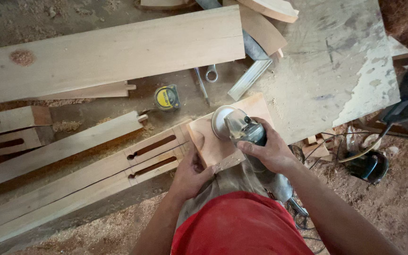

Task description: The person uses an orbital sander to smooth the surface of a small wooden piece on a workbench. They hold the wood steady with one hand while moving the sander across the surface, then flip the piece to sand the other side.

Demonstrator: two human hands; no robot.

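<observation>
Evidently the small wooden block (223, 137) was light and stiff, apt to slide on the desk (336, 71). Left hand (191, 174) fingers pinned its near edge; right hand (267, 148) fingers wrapped the angle grinder (242, 130).

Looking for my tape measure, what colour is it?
Yellow and black tape measure, seen in the head view.

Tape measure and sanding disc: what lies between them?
In the head view, only bare sawdusty benchtop lies between the yellow tape measure and the sanding disc; the wrench lies farther back.
</observation>
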